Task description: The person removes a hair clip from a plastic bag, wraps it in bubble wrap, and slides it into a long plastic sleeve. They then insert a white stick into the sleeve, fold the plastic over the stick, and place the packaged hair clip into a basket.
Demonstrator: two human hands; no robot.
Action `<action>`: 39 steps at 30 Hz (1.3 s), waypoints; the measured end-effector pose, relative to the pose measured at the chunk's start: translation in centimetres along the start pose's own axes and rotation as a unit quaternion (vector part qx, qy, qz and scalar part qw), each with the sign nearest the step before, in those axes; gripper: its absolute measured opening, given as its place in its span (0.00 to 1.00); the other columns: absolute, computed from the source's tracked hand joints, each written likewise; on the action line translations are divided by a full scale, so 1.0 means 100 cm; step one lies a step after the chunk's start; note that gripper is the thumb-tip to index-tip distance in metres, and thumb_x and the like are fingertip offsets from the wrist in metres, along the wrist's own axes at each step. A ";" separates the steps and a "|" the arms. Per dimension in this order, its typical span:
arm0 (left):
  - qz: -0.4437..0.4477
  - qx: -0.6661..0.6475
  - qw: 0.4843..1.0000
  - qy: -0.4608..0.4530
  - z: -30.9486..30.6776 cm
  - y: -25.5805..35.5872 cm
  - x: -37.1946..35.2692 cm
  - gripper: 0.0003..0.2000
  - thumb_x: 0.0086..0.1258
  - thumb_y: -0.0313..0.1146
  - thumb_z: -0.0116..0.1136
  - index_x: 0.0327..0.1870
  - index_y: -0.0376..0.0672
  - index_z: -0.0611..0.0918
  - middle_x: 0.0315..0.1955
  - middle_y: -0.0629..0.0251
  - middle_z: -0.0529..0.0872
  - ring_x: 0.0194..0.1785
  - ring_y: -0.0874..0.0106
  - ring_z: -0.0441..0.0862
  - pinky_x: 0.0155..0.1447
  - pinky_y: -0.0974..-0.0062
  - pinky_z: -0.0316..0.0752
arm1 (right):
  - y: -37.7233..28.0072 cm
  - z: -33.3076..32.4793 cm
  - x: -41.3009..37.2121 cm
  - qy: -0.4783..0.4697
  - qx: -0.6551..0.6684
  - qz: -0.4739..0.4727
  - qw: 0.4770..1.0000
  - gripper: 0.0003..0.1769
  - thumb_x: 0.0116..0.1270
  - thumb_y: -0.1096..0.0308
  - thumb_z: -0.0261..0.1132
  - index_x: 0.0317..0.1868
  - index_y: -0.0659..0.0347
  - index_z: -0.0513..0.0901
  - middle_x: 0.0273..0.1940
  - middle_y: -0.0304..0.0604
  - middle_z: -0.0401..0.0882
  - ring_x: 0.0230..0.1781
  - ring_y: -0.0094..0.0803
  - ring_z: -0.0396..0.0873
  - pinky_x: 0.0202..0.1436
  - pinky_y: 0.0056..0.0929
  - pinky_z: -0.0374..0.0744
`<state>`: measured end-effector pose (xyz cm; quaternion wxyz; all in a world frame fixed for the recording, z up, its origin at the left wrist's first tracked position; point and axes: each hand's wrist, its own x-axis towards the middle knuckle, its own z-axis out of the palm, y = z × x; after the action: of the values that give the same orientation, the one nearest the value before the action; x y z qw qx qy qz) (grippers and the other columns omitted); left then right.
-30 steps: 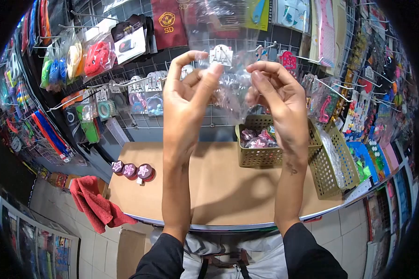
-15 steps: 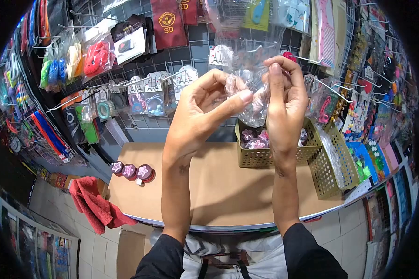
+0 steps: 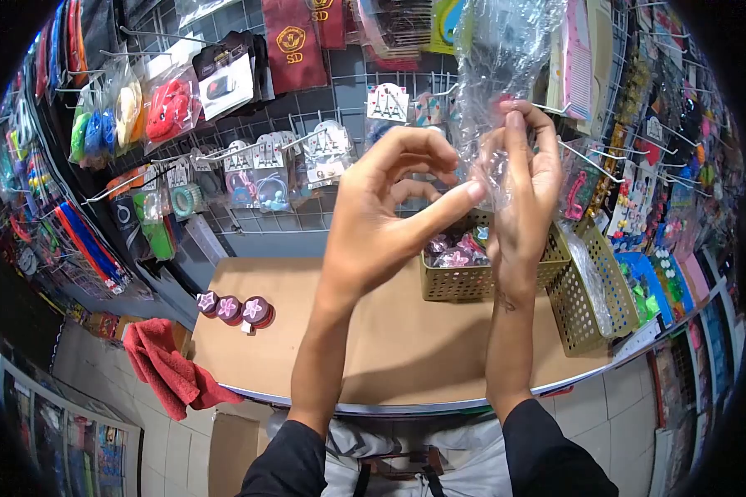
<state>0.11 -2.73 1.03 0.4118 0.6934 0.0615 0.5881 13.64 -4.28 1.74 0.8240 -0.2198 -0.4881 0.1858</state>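
Observation:
A crinkled clear plastic bag (image 3: 499,70) hangs upright in front of the wall display, pinched near its lower part by my right hand (image 3: 526,178). My left hand (image 3: 385,211) is just left of it, fingers curved and apart from the thumb, with nothing between them. Its thumb tip points at the bag's lower edge. Below my hands stands an olive perforated basket (image 3: 456,283) holding purple and pink flower-patterned items (image 3: 454,255) and some clear wrapping. My right wrist hides part of this basket.
Three round dark items with pink flowers (image 3: 230,310) sit in a row on the brown table (image 3: 414,340), at left. A red cloth (image 3: 166,369) drapes off the left edge. Another olive basket (image 3: 584,306) holds clear plastic at right. Hooks with packaged accessories (image 3: 261,178) line the wall.
Both hands have shifted right. My left hand has come off the plastic and its fingers have spread, while my right hand keeps the bag, which now stretches upward.

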 end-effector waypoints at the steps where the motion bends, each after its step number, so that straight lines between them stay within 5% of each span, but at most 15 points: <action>1: 0.009 0.027 1.000 0.009 0.005 -0.003 0.000 0.13 0.62 0.22 0.68 0.45 0.32 0.78 0.40 0.64 0.82 0.45 0.79 0.80 0.45 0.81 0.79 | 0.000 0.002 -0.001 0.000 -0.013 -0.001 1.000 0.10 0.77 0.65 0.56 0.51 0.62 0.74 0.28 0.35 0.77 0.26 0.15 0.73 0.27 0.16 0.70; 8: 0.061 0.070 0.995 0.039 0.010 -0.015 0.001 0.09 0.66 0.22 0.65 0.42 0.29 0.79 0.35 0.63 0.84 0.36 0.79 0.82 0.44 0.79 0.80 | 0.002 0.002 0.003 -0.005 -0.037 0.005 0.999 0.10 0.77 0.66 0.56 0.51 0.63 0.75 0.28 0.35 0.79 0.27 0.14 0.74 0.30 0.14 0.70; 15: 0.081 0.140 0.987 0.027 0.011 -0.020 0.003 0.05 0.73 0.22 0.53 0.45 0.30 0.74 0.39 0.59 0.80 0.40 0.79 0.79 0.42 0.78 0.78 | -0.005 -0.011 0.008 0.025 0.040 0.057 0.997 0.09 0.76 0.67 0.56 0.51 0.60 0.76 0.31 0.36 0.80 0.31 0.19 0.78 0.38 0.18 0.80; 23: 0.093 0.052 0.994 0.012 0.007 -0.016 0.003 0.05 0.75 0.23 0.50 0.46 0.32 0.72 0.41 0.60 0.79 0.41 0.79 0.75 0.41 0.80 0.75 | -0.012 -0.017 0.011 0.006 0.074 0.067 0.995 0.09 0.76 0.64 0.56 0.49 0.59 0.75 0.34 0.36 0.80 0.32 0.22 0.81 0.40 0.25 0.82; 26: 0.082 0.040 0.996 -0.004 0.005 -0.018 0.005 0.07 0.73 0.24 0.54 0.47 0.33 0.73 0.42 0.61 0.80 0.42 0.81 0.76 0.42 0.81 0.75 | -0.008 -0.011 0.009 -0.032 0.051 0.026 0.998 0.11 0.74 0.65 0.61 0.50 0.61 0.74 0.32 0.38 0.81 0.28 0.21 0.80 0.34 0.17 0.75; 30: -0.055 -0.148 0.987 0.028 0.005 0.000 0.003 0.13 0.66 0.27 0.65 0.46 0.36 0.75 0.37 0.66 0.79 0.43 0.82 0.76 0.41 0.83 0.74 | -0.001 -0.011 0.009 -0.068 0.032 0.018 0.997 0.11 0.69 0.70 0.67 0.47 0.62 0.77 0.34 0.35 0.81 0.30 0.17 0.77 0.35 0.16 0.74; 34: -0.030 0.029 0.996 0.084 0.012 -0.001 0.001 0.17 0.60 0.29 0.73 0.45 0.35 0.77 0.36 0.68 0.78 0.39 0.84 0.76 0.40 0.85 0.74 | -0.004 -0.006 0.007 -0.091 -0.005 0.021 0.996 0.11 0.64 0.75 0.70 0.44 0.62 0.77 0.34 0.35 0.81 0.32 0.16 0.78 0.36 0.16 0.76; 39: 0.060 0.134 0.983 0.109 0.006 -0.011 0.005 0.09 0.65 0.25 0.67 0.44 0.34 0.81 0.36 0.69 0.81 0.40 0.81 0.78 0.42 0.84 0.75 | -0.002 -0.008 0.006 -0.086 0.021 0.018 0.996 0.10 0.64 0.75 0.70 0.41 0.63 0.77 0.35 0.36 0.81 0.34 0.17 0.79 0.38 0.18 0.77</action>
<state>1.23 -2.03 0.67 0.2699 0.6769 0.1430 0.6697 14.65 -4.26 1.91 0.7797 -0.1946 -0.5491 0.2293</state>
